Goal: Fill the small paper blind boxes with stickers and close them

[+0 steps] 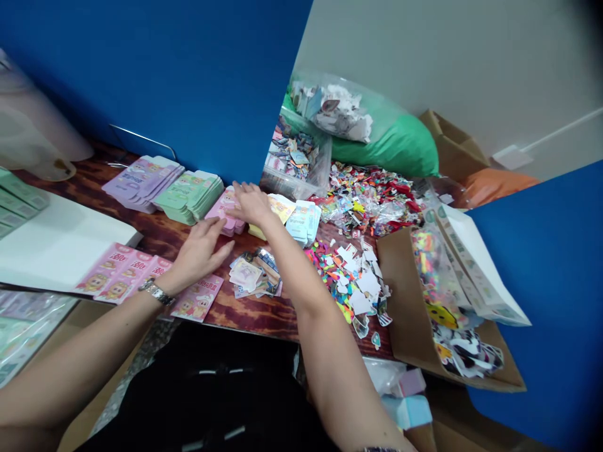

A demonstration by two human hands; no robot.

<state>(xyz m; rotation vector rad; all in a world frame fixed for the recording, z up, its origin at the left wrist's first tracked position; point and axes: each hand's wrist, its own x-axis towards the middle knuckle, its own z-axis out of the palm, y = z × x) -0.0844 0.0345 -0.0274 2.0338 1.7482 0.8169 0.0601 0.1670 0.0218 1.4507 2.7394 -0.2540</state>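
Observation:
My right hand (252,204) reaches over a stack of pink cards (222,210), its fingers spread and resting on or just over the top; contact is hard to tell. Just in front of that stack is my left hand (200,251), fingers stretched out, with nothing visible in it. To the left stand stacks of green cards (188,196) and purple cards (144,179). Yellow cards (282,207), partly behind my right forearm, and light-blue cards (304,221) lie to the right. Pink printed packets (200,298) lie under and beside my left wrist.
A small pile of stickers (249,276) lies between my arms. Heaps of loose cutouts (362,282) cover the table's right side, beside an open cardboard box (400,301). Bulging bags (391,141) stand behind. A white board (61,242) lies left; a blue partition (164,69) rises behind the stacks.

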